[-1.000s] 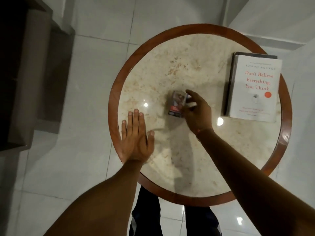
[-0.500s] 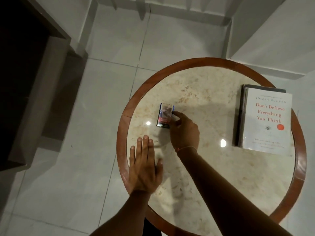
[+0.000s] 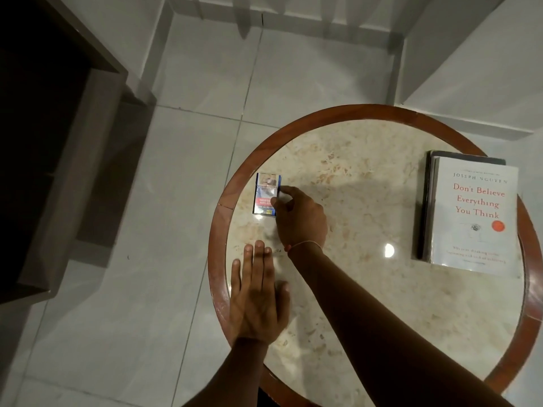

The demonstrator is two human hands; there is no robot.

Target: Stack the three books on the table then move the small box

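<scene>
From the head view, we see the small box (image 3: 266,194) lying flat near the left rim of the round table (image 3: 346,113), its printed face up, with the right hand (image 3: 299,218) touching its right long edge; the thumb and forefinger curl against that edge, but we cannot tell whether they pinch it or merely rest there. The left hand (image 3: 258,298) lies flat and spread on the marble, holding nothing. Well apart, on the right side, sits the stack of books (image 3: 473,212), a pale cover on top with darker edges beneath. We judge the box light and stiff, a thin card shell that would dent if squeezed hard and would slide readily on the polished stone. We would take it across its two long sides, gently, rather than press on its broad face.
</scene>
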